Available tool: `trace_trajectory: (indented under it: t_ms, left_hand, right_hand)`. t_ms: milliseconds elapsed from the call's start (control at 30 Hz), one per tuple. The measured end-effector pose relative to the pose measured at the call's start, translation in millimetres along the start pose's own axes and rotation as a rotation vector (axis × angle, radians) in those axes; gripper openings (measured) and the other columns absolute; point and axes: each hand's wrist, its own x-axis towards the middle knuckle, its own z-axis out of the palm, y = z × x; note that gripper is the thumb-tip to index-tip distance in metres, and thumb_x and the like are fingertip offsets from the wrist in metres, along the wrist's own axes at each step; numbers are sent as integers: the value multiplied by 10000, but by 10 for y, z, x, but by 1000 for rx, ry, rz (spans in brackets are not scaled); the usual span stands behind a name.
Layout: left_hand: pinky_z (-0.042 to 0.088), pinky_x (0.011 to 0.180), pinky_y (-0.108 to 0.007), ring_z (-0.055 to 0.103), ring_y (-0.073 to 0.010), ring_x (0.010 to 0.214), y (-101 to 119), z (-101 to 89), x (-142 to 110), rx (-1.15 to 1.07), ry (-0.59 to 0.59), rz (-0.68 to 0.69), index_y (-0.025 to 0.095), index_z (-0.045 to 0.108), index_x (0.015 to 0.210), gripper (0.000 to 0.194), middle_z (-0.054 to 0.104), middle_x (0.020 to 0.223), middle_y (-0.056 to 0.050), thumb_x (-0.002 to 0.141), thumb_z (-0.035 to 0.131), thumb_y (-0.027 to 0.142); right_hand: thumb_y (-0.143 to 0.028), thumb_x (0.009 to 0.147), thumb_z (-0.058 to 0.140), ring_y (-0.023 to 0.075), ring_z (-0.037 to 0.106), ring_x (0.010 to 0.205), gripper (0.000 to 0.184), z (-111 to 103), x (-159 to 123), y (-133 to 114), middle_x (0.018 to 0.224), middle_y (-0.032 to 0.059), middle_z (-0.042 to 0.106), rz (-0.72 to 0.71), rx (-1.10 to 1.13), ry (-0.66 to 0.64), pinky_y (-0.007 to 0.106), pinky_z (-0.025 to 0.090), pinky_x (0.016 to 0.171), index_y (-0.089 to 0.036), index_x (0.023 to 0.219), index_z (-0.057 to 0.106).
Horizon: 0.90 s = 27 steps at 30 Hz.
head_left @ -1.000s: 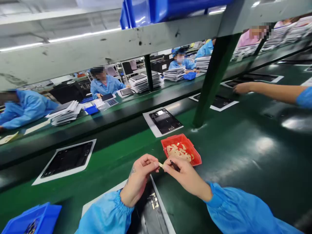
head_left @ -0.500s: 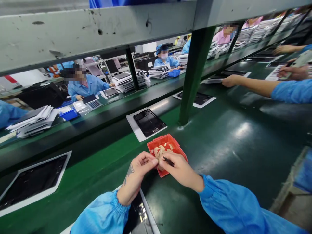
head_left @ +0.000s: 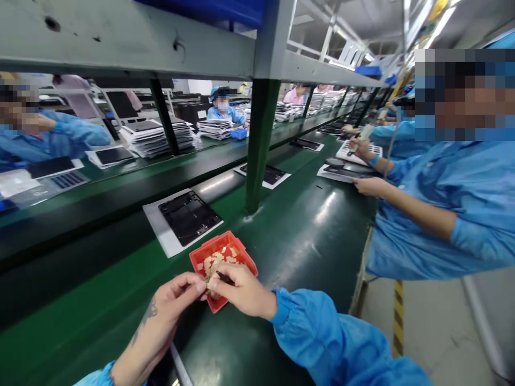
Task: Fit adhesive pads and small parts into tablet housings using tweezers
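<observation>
A: What are the fingers doing?

B: The left hand (head_left: 171,300) pinches what looks like a cream-coloured strip (head_left: 208,286) between thumb and forefinger. The right hand (head_left: 246,290) has its thumb and forefinger up against it, while grasping a dark slender tool (head_left: 224,277) — tweezers, perhaps, but too hidden to tell.

A: Where's the strip, exactly?

B: Lower centre of the frame, by the near-left edge of the red plastic bin (head_left: 243,252), which holds more loose cream pieces (head_left: 219,258).

A: What could go wrong?

B: A slip, I'd say: it's tiny, held only by fingertips, so a twist could lose it among its lookalikes. And the right hand overlaps the bin — a knock might scatter bits onto the black tablet-sized panel (head_left: 189,214) on its white sheet (head_left: 161,230), left of centre.
</observation>
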Motion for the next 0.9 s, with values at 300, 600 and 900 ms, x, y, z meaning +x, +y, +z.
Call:
trace_trajectory:
  t_ms: [300, 600, 900]
  left_hand:
    - [551, 791, -283, 650, -182, 816, -2, -34, 146, -246, 166, -14, 131, 642, 772, 335, 684, 869, -61, 625, 828, 368]
    - [406, 590, -227, 536, -138, 611, -67, 13, 378, 511, 326, 333, 177, 662, 709, 239, 624, 646, 11, 767, 654, 409]
    - [485, 746, -266, 623, -169, 736, 37, 63, 349, 323, 128, 257, 146, 698, 975, 285, 691, 785, -38, 777, 531, 266]
  right_hand:
    - [-249, 859, 524, 100, 500, 599, 197, -24, 0, 36, 624, -29, 528, 97, 159, 170, 218, 417, 609, -172, 678, 529]
    - [-455, 895, 501, 114, 469, 618, 322, -66, 50, 127, 622, -28, 468, 113, 149, 292, 225, 385, 576, -180, 727, 506]
    - [-463, 898, 506, 108, 415, 580, 337, -60, 57, 132, 611, -33, 445, 116, 55, 157, 227, 349, 537, -174, 725, 506]
